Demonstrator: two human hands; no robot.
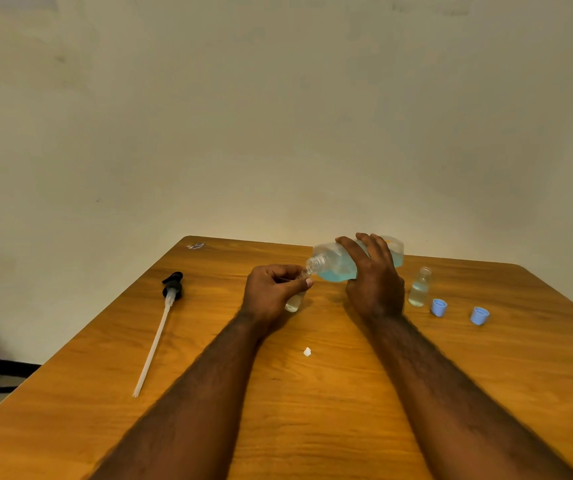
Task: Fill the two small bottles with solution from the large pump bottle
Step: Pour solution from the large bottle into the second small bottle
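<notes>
Pouring looks to be the step in hand, as I read the feed; the right hand (375,282) is wrapped over the large bottle (333,270), fingers curled across its upper side, and holds it tipped almost flat just above the table (347,393) in the middle of the frame, open neck pointing toward the left of the frame; blue solution lies pooled along its lower side; the left hand (271,289) has fingers and thumb curled round a small bottle (293,303), pinching it near the neck, with the base showing below the hand, on the wood or just above it, I cannot tell which; the two mouths meet or nearly meet, though I cannot make out a stream between them; the hand hides most of this bottle, so I cannot say how full it is; right of the right hand the second small bottle (419,289) stands upright and uncapped with clear-looking liquid in its lower part, so I judge that one filled or partly filled; a blue cap (438,307) sits just beside it and the other blue cap (479,315) further right, apart from it; the pump head (170,292) with its long tube lies well off at the left of the table, already out of the large bottle; left to do, by my reckoning: finish this fill and top up the other if it needs it
</notes>
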